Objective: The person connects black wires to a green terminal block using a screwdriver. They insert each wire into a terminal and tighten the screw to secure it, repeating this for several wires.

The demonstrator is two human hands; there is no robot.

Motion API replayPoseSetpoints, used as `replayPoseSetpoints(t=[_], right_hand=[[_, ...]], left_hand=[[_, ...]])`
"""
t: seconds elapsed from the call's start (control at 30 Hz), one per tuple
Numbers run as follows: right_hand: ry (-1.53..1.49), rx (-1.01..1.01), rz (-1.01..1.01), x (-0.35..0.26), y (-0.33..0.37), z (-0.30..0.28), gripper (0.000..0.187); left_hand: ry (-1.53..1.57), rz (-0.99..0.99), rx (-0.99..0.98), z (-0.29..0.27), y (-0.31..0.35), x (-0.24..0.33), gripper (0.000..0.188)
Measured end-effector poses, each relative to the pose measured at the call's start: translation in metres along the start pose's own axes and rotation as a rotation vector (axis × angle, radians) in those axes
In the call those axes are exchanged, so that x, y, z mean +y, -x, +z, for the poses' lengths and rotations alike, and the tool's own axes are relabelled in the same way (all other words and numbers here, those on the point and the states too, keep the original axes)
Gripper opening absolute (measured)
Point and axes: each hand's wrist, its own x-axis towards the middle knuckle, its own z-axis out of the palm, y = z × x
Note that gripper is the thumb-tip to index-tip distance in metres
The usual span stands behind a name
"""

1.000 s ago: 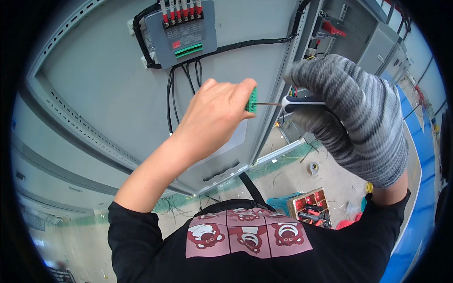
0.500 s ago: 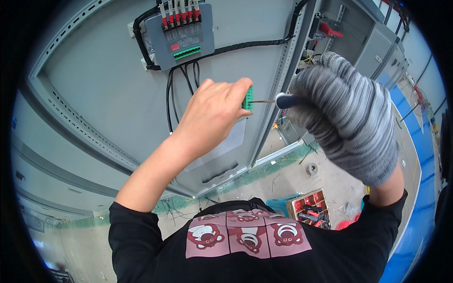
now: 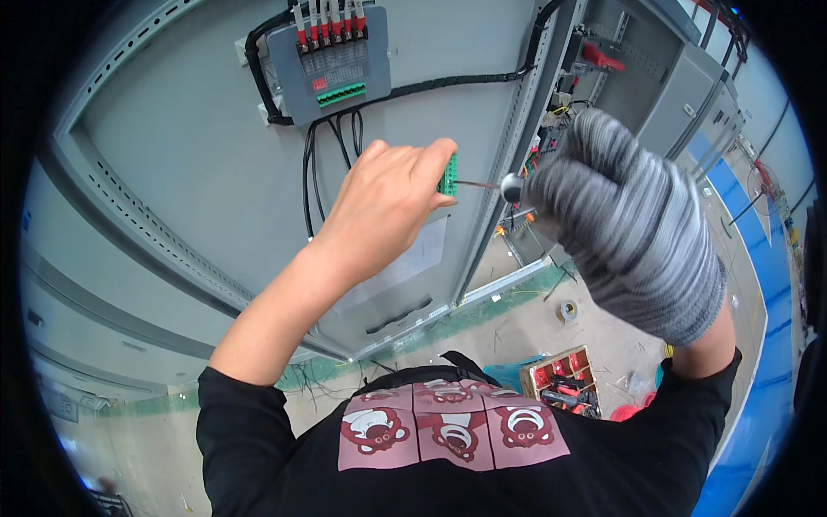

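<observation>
Bare, my left hand [image 3: 379, 202] pinches a small green terminal block [image 3: 449, 176] between thumb and fingers. My right hand [image 3: 624, 224], in a grey striped knit glove, is closed round the handle of a screwdriver [image 3: 512, 188]. The screwdriver's thin shaft points left, its tip at the block's right face; whether it sits in a screw is too small to tell. Most of the handle is hidden in the glove. Above my left hand, a grey module [image 3: 327, 65] is fixed to the cabinet panel, with red-sleeved wires on top and a green connector [image 3: 342, 94] below.
Black cables [image 3: 457, 82] run across the grey panel [image 3: 189, 112]. A perforated metal upright [image 3: 508, 146] stands just beyond the screwdriver. On the floor lie a roll of tape [image 3: 566, 311] and a divided box [image 3: 560, 379] of tools and red parts. Another cabinet [image 3: 689, 95] stands at the right.
My gloved right hand has turned about the screwdriver and shifted slightly down. The left hand and terminal block have drifted a little left.
</observation>
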Motion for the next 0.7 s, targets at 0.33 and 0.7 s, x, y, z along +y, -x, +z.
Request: replayPoseSetpoints(t=[0.33,0.7], right_hand=[[-0.096,0.063,0.101,0.003,0.003,0.001,0.027],[-0.129,-0.001,0.191,-0.012,0.016,0.03,0.029]], left_hand=[[-0.05,-0.177,0.112,-0.001,0.009,0.025,0.05],[1.395,-0.737,0.43,0.111,0.074,0.045,0.067]])
